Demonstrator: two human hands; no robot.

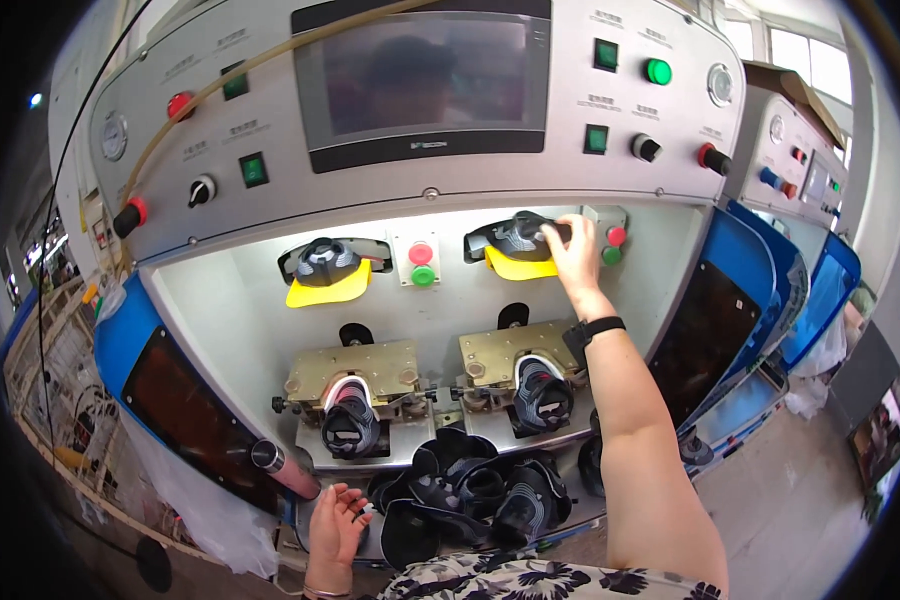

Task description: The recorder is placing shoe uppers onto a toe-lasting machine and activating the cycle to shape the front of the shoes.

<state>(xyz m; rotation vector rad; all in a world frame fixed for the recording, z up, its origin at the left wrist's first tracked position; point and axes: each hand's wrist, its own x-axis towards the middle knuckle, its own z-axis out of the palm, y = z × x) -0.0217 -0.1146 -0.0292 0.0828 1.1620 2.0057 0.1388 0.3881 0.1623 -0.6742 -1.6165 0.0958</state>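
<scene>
The right hand [573,250] apparently grips the upper right shoe upper [518,237]; the left hand [336,520] hangs open below.

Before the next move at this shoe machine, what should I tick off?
1. Right hand on the shoe upper on the upper right form: ok, fingers touch it.
2. Firm grip there: cannot tell.
3. Left hand free: ok, open, beside the pile of dark uppers.
4. Upper left form loaded: ok.
5. Both lower moulds filled: ok.
6. Uppers seated straight: cannot tell.
</scene>
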